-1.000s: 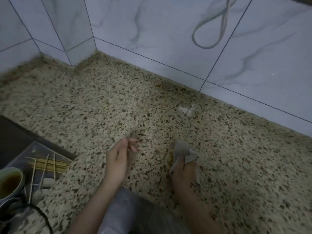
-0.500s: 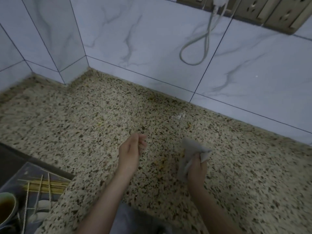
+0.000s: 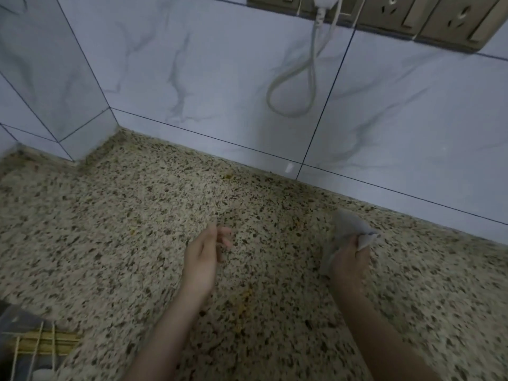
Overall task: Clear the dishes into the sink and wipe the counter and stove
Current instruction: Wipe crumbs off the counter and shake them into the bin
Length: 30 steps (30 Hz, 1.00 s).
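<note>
We look down on a speckled stone desk (image 3: 110, 243) that meets a wall of pale marbled tiles (image 3: 220, 78). We take the grey cloth (image 3: 347, 234) as our landmark. It is bunched in our right hand (image 3: 349, 257), whose fingers (image 3: 358, 242) curl round it and pinch it, with one loose end rising toward the wall and another hanging back along the wrist. We cannot tell whether the cloth touches the stone or is lifted just above it.

To the left of the cloth, well apart from it, our left hand (image 3: 202, 259) hovers with nothing in it, its fingers (image 3: 224, 237) loosely bent and spread.

Between the cloth and that hand, and nearer to us than the cloth, small orange-yellow crumbs (image 3: 246, 296) lie scattered on the desk. A few more specks (image 3: 227, 176) lie beyond the cloth and to its left, close to the wall.

We judge the wiping is under way, and that the next stroke should run leftward and back toward us, since the right hand is the one holding the cloth and the nearest crumbs lie that way.

Far left of the cloth, at the near corner, a bundle of bamboo skewers (image 3: 41, 342) rests in a dark recess, perhaps the sink. Above the cloth, a white cable (image 3: 302, 78) loops down from wall sockets (image 3: 412, 12).
</note>
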Tool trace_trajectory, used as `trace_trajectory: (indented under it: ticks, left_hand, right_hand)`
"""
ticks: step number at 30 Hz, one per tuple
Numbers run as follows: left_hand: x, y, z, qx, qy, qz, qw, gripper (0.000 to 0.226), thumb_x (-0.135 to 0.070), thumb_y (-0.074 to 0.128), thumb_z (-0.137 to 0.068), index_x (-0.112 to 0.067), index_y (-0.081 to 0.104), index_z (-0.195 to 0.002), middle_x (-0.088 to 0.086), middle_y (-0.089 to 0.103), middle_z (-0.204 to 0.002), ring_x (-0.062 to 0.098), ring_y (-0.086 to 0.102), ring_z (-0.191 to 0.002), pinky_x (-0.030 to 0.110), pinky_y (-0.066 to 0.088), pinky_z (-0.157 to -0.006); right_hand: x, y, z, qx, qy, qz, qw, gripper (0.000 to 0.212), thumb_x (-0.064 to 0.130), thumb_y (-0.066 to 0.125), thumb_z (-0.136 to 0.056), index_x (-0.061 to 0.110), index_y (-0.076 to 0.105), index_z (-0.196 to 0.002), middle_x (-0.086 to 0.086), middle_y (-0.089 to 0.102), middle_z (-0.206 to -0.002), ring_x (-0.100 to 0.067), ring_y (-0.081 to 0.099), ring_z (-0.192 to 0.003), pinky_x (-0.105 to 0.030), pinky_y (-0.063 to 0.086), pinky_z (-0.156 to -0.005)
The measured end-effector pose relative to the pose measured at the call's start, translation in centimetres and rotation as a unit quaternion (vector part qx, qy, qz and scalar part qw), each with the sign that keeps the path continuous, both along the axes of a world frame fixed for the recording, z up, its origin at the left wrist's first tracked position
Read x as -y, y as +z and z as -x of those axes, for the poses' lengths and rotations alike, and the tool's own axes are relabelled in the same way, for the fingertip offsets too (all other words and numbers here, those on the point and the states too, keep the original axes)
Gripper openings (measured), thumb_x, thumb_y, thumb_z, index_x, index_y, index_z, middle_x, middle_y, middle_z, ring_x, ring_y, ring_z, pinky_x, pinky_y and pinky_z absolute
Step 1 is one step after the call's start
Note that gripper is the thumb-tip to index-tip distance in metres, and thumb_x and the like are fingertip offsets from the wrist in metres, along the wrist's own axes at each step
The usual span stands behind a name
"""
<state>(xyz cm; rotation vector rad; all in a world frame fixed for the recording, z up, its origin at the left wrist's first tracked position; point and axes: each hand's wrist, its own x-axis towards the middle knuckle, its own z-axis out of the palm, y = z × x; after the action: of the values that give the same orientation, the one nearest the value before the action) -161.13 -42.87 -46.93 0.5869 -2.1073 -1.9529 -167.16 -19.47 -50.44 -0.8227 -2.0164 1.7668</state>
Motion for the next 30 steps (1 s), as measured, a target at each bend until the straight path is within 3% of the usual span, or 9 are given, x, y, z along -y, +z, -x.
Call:
trace_trajectory:
  ticks: [3,5,7,11,15,22,24,27,30]
  left_hand:
    - [0.1,-1.2,1.7,0.015,0.007,0.021,1.000,0.047,-0.031,0.028,-0.101,-0.014,0.066,-0.080,-0.004,0.064,-0.079,0.006,0.056,-0.066,0.024,0.044,-0.063]
    - [0.3,-1.8,2.4,0.022,0.026,0.017,0.999,0.045,-0.032,0.029,-0.100,-0.013,0.067,-0.084,-0.002,0.063,-0.078,0.011,0.054,-0.063,0.023,0.044,-0.057]
    - [0.6,-2.6,3.0,0.033,0.049,0.010,0.998,0.042,-0.031,0.030,-0.100,-0.015,0.067,-0.087,0.000,0.062,-0.073,0.012,0.052,-0.057,0.021,0.043,-0.051]
    - [2.0,-4.1,3.5,0.036,0.093,0.012,0.995,0.041,-0.031,0.032,-0.100,-0.019,0.067,-0.084,0.002,0.063,-0.073,0.005,0.051,-0.052,0.025,0.041,-0.051]
    - [3.6,-5.2,3.3,0.036,0.146,-0.005,0.989,0.041,-0.030,0.032,-0.101,-0.020,0.067,-0.084,0.006,0.063,-0.072,0.013,0.051,-0.059,0.026,0.040,-0.057]
    - [6.3,-6.4,1.9,0.021,0.212,-0.032,0.976,0.046,-0.032,0.027,-0.102,-0.013,0.067,-0.086,0.005,0.060,-0.069,0.004,0.049,-0.050,0.014,0.038,-0.049]
    - [6.9,-6.6,1.3,0.025,0.216,-0.021,0.976,0.046,-0.034,0.028,-0.101,-0.018,0.067,-0.085,0.004,0.061,-0.070,0.005,0.049,-0.052,0.016,0.038,-0.050]
    - [7.5,-6.5,0.2,0.039,0.216,-0.020,0.975,0.046,-0.035,0.029,-0.101,-0.018,0.068,-0.085,0.004,0.061,-0.069,0.005,0.049,-0.052,0.016,0.037,-0.050]
    - [7.5,-6.0,-1.4,0.041,0.223,-0.002,0.974,0.048,-0.037,0.030,-0.100,-0.017,0.069,-0.080,-0.001,0.061,-0.066,0.007,0.048,-0.051,0.015,0.037,-0.046]
  right_hand:
    - [0.1,-1.2,2.7,0.009,0.014,-0.006,1.000,0.049,0.043,0.025,-0.100,0.018,0.037,-0.140,-0.013,0.056,-0.120,-0.033,0.057,-0.109,-0.037,0.049,-0.074]
    - [0.8,-2.5,4.1,0.032,0.016,-0.010,0.999,0.060,0.054,0.024,-0.096,0.019,0.031,-0.145,-0.009,0.049,-0.134,-0.027,0.051,-0.119,-0.035,0.043,-0.088]
    - [1.3,-4.4,5.2,0.048,0.017,-0.027,0.998,0.070,0.062,0.027,-0.092,0.013,0.038,-0.140,-0.008,0.053,-0.118,-0.022,0.054,-0.104,-0.036,0.044,-0.083]
    - [2.6,-5.4,7.0,0.081,0.047,-0.037,0.995,0.050,0.041,0.037,-0.098,0.000,0.053,-0.120,-0.016,0.057,-0.086,-0.027,0.053,-0.073,-0.042,0.045,-0.066]
    - [4.3,-4.9,9.1,0.082,0.112,-0.041,0.989,0.039,0.034,0.040,-0.099,0.002,0.054,-0.115,-0.028,0.057,-0.093,-0.042,0.057,-0.085,-0.056,0.049,-0.077]
    - [7.7,-5.1,10.2,0.098,0.255,-0.073,0.959,0.052,0.044,0.045,-0.089,-0.006,0.056,-0.084,-0.017,0.050,-0.076,-0.026,0.051,-0.070,-0.041,0.036,-0.064]
    - [8.9,-4.6,9.9,0.105,0.314,-0.087,0.939,0.048,0.035,0.048,-0.094,-0.011,0.058,-0.093,-0.023,0.056,-0.083,-0.035,0.058,-0.081,-0.037,0.038,-0.067]
    - [10.1,-4.7,9.3,0.114,0.367,-0.083,0.919,0.041,0.021,0.047,-0.097,-0.016,0.054,-0.111,-0.034,0.058,-0.113,-0.043,0.055,-0.106,-0.051,0.046,-0.089]
    - [11.0,-4.4,7.8,0.123,0.426,-0.058,0.895,0.029,0.022,0.046,-0.097,0.006,0.058,-0.119,-0.011,0.062,-0.108,-0.028,0.058,-0.107,-0.034,0.048,-0.087]
